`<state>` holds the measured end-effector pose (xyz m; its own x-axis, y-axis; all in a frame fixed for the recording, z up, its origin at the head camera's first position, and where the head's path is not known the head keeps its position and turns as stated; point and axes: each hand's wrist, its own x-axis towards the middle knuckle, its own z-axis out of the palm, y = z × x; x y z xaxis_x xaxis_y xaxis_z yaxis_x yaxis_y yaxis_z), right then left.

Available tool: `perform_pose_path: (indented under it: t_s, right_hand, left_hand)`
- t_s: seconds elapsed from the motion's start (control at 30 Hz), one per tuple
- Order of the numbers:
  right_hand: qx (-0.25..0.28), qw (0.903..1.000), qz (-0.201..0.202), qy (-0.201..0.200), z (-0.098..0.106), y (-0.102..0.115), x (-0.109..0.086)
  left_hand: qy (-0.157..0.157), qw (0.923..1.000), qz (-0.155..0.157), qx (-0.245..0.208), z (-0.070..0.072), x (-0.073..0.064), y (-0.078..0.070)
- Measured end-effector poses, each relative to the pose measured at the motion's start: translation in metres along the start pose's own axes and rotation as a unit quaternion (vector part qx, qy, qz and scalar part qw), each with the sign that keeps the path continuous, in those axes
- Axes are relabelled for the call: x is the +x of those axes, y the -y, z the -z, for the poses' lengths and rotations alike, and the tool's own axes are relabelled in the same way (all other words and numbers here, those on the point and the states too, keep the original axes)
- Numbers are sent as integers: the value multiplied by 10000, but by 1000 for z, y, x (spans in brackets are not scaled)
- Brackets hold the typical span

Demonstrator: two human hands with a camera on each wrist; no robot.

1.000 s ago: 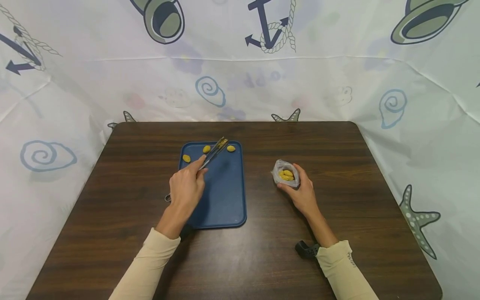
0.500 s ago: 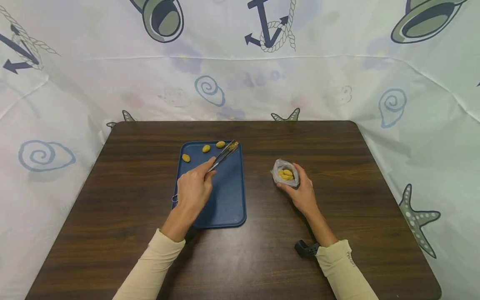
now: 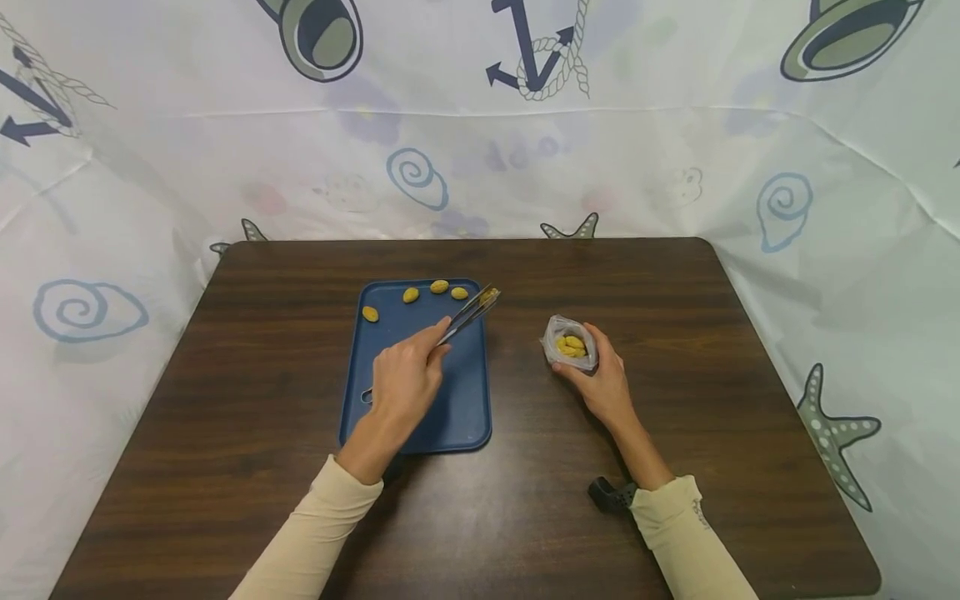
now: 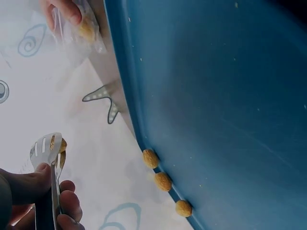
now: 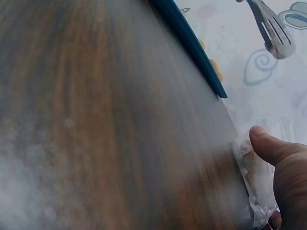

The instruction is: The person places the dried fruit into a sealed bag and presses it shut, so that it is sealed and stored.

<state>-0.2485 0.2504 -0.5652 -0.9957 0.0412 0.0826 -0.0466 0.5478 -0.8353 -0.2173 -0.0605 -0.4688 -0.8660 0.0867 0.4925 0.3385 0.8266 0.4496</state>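
My left hand (image 3: 407, 377) grips slotted metal tongs (image 3: 467, 317), their tips at the right edge of the blue tray (image 3: 442, 417). Between the tips sits an oval yellow-brown piece (image 4: 63, 145), like a shelled nut. Several similar pieces (image 3: 439, 286) lie along the tray's far end. To the right of the tray, my right hand (image 3: 602, 379) holds a clear plastic bag (image 3: 553, 340), thumb on the near side and fingers on the far side. Its mouth is spread, and several yellow pieces (image 3: 572, 346) show inside.
The dark wooden table (image 3: 540, 517) carries the tray and bag, with a strip of tabletop between them. A patterned white cloth (image 3: 300, 167) hangs behind the table and at its sides. A black strap device (image 3: 609, 495) is on my right wrist.
My left hand has carried the tongs rightward across the tray's far end to its right edge, uncovering pieces that were behind them. The right hand and bag have stayed in place.
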Motion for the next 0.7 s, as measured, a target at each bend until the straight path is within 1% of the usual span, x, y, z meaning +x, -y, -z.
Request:
perform_pose_path:
  t_s: [0.1,0.3,0.53,0.7]
  right_hand:
    - [4,10000,16,-11,0,-1,0]
    - [21,10000,50,-79,-1,-2,3]
    - [7,9999,75,-86,-1,-3,5]
    - [34,10000,33,-82,-2,-2,3]
  left_hand:
    - [-1,10000,-21,-2,-1,0,-2]
    - [155,9998,-113,-41,-4,1,-8]
    - [217,9995,-202,-46,-9,2,-16]
    - [326,9989,-337,-46,-13,2,-21]
